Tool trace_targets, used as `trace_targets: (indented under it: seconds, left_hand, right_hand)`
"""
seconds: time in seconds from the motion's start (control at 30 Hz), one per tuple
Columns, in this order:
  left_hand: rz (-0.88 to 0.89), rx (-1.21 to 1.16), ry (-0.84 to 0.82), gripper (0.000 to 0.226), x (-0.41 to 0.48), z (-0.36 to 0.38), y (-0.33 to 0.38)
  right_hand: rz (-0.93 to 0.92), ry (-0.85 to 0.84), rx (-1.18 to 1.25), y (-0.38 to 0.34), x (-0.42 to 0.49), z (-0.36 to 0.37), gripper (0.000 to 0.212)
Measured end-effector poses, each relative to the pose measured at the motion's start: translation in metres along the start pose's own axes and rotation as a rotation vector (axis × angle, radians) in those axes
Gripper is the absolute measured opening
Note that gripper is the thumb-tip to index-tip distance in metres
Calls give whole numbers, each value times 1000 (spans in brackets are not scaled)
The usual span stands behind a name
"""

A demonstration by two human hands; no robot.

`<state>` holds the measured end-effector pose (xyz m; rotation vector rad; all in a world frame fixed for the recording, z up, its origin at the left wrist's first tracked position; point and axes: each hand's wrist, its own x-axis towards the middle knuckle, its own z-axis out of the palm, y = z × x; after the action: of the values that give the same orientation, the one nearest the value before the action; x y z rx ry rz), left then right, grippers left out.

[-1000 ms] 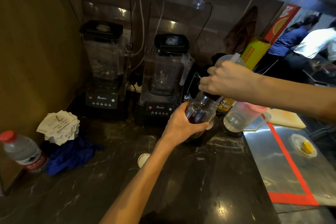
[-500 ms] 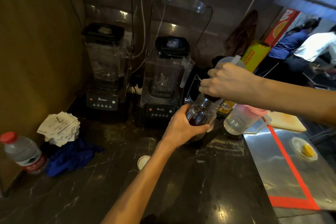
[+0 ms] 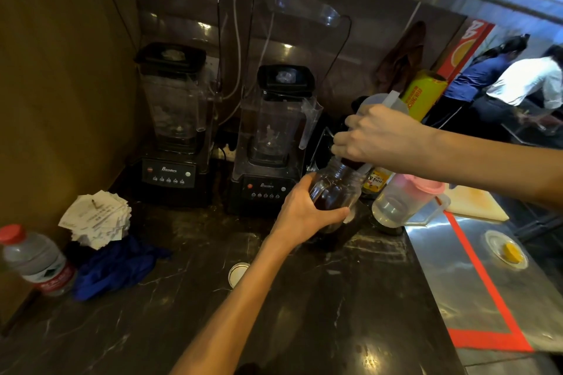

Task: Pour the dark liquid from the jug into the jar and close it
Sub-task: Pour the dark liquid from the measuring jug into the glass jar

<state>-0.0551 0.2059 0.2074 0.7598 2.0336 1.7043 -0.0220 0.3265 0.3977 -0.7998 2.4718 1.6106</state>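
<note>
A clear glass jar with dark liquid in its lower part is tilted above the dark marble counter, and my left hand grips it from the left. My right hand holds a translucent plastic jug tipped over the jar. The jug's dark spout end is at the jar's mouth. Most of the jug is hidden behind my hand. A small round white lid lies on the counter near my left forearm.
Two black blenders stand at the back. A clear pitcher with a pink lid sits right of the jar. A water bottle, blue cloth and paper slips lie left. A steel surface with red tape is right.
Both hands, the jar and the jug stay almost where they were. Only the view has shifted slightly.
</note>
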Motion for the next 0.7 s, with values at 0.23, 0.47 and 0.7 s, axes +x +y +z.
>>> trace_targets:
  seconds: [0.23,0.47,0.7]
  left_hand:
    - [-4,-32,-30,83,-1,-1,7]
    - [-32,-153,-106,77,1,-10,9]
    - [-40,-226,-127,65,2,-21,13]
  right_hand:
    - [0,-55,-48,3,-1,-1,18]
    - [-72,-38,-66,11,2,-4,26]
    - [-51,136,-57,21,-11,10,47]
